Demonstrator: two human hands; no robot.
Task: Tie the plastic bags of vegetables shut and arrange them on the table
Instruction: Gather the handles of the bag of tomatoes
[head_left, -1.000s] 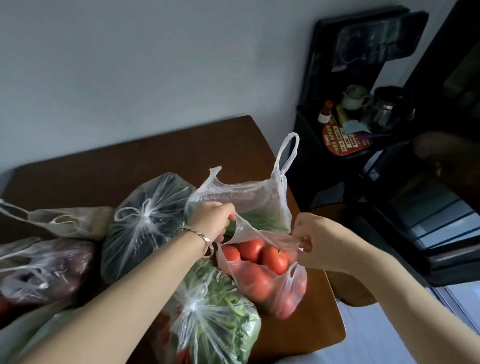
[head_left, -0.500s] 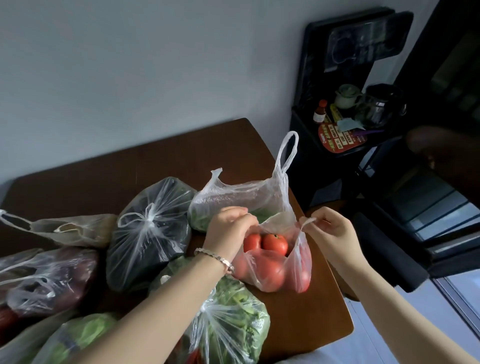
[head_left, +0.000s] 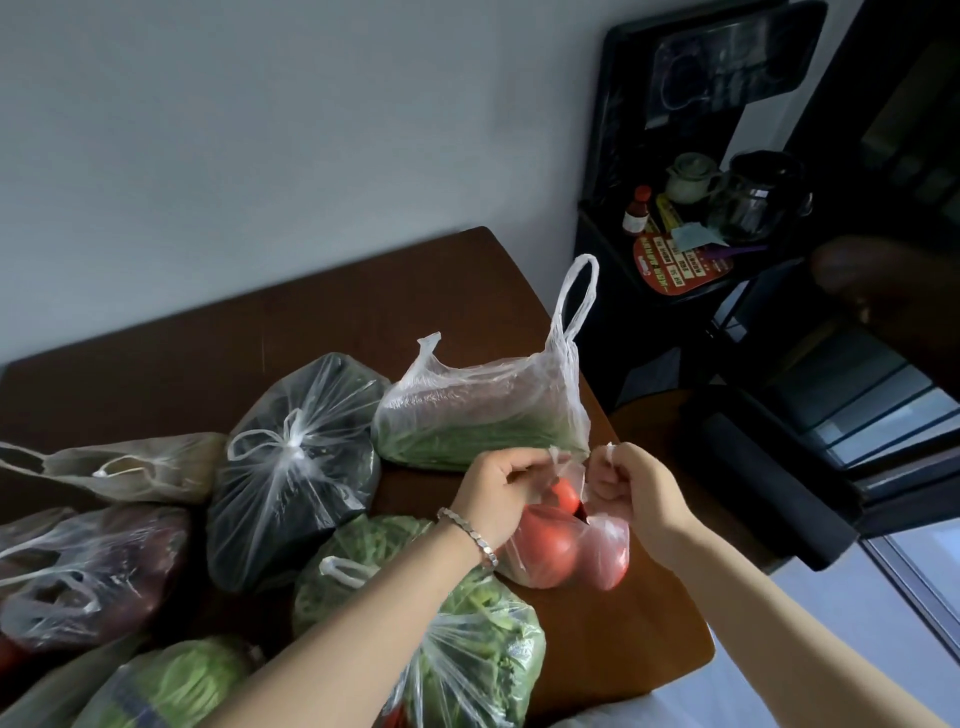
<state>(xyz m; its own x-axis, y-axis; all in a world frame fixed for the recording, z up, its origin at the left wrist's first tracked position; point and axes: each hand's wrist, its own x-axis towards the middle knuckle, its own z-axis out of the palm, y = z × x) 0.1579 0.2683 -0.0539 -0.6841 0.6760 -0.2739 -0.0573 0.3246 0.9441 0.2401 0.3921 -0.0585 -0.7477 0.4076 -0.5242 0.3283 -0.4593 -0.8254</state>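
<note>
A clear bag of red tomatoes (head_left: 558, 545) rests near the right front corner of the brown table (head_left: 322, 322). My left hand (head_left: 501, 491) pinches one handle of that bag, and my right hand (head_left: 631, 480) pinches the other handle. The two hands are close together above the bag's mouth, which is still open a little. Just behind stands an untied bag of green beans (head_left: 478, 421) with one handle sticking up.
A knotted dark bag (head_left: 296, 462), a bag of leafy greens (head_left: 467, 639), a beige bag (head_left: 140, 467), a purple-vegetable bag (head_left: 88, 571) and a green cabbage bag (head_left: 176, 686) crowd the table's left and front. A black stand with a teapot (head_left: 691, 176) and bottles is at the right.
Both hands moved closer together, drawing the tomato bag's handles up over its mouth. The bag settled lower on the table; the view shifted slightly.
</note>
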